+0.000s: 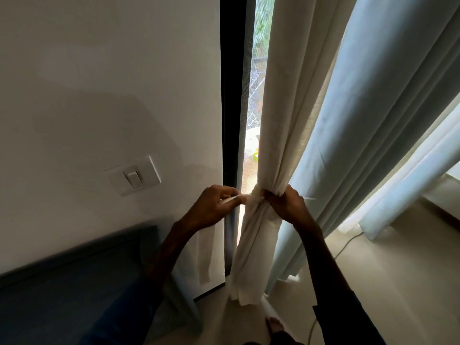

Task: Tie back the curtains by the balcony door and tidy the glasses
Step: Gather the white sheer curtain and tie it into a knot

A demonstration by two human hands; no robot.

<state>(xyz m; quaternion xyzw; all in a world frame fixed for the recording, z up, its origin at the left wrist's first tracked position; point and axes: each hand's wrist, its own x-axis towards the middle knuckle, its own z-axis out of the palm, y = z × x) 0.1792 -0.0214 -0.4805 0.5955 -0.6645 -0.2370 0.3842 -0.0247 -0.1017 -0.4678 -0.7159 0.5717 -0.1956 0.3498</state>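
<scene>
A cream curtain (pixel 281 100) hangs beside the dark balcony door frame (pixel 230 95) and is gathered into a narrow bunch at waist height. A cream tie-back strip (pixel 252 195) runs around that bunch. My left hand (pixel 214 207) pinches one end of the strip and holds it out to the left; a loose tail of cloth (pixel 205 255) hangs below my left wrist. My right hand (pixel 286 205) grips the gathered curtain and strip on the right side. A pale blue curtain (pixel 368 115) hangs ungathered just right of the cream one. No glasses are in view.
A white wall (pixel 99 83) with a light switch (pixel 134 179) stands at the left. A dark blue upholstered piece (pixel 62 295) sits at the lower left. A thin cable (pixel 346 247) lies on the beige floor at the right. My bare foot (pixel 273 324) shows below.
</scene>
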